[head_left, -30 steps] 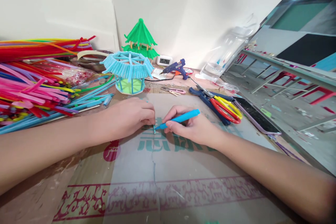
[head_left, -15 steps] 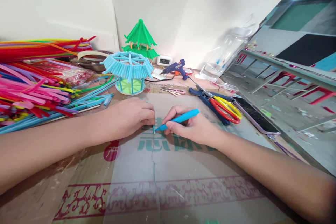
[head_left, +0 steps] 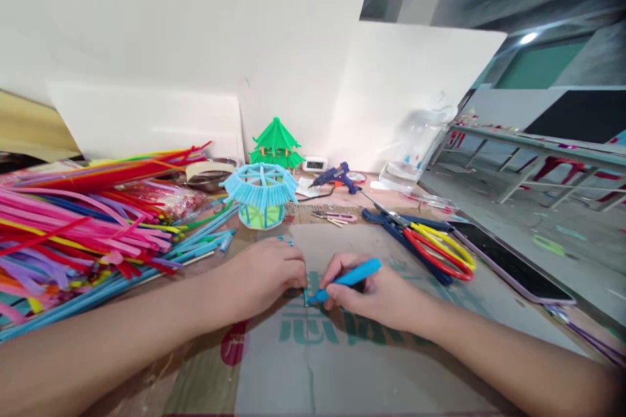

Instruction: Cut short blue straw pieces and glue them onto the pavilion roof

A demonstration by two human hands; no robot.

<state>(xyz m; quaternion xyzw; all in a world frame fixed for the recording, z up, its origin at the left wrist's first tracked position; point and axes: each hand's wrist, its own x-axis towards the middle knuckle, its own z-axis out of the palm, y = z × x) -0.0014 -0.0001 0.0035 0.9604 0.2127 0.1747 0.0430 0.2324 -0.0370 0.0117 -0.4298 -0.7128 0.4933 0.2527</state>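
My right hand [head_left: 359, 290] grips a bright blue marker pen [head_left: 349, 279], its tip pointing down and left. At that tip is a thin, short bluish stick [head_left: 306, 298], whose other end runs under the fingers of my left hand [head_left: 268, 273]. Those fingers are curled and pinch the stick against the printed cardboard [head_left: 274, 371]. Whether the tip touches the stick I cannot tell for sure. Behind my hands stands a small round pavilion [head_left: 261, 195] with a light blue fringed roof and a green base. A green tiered roof model [head_left: 276, 146] is behind it.
Bundles of coloured pipe cleaners [head_left: 83, 228] fill the left side. At the right lie red-and-yellow-handled scissors [head_left: 435, 251], dark blue-handled pliers [head_left: 415, 247] and a phone [head_left: 511, 260]. Farther back are a blue glue gun [head_left: 337, 176], a small clock [head_left: 314, 163] and a clear plastic bottle [head_left: 408, 150].
My view has tilted up, so everything sits lower and somewhat to the right in the picture. Both hands keep their places around the stick, the marker still at its end.
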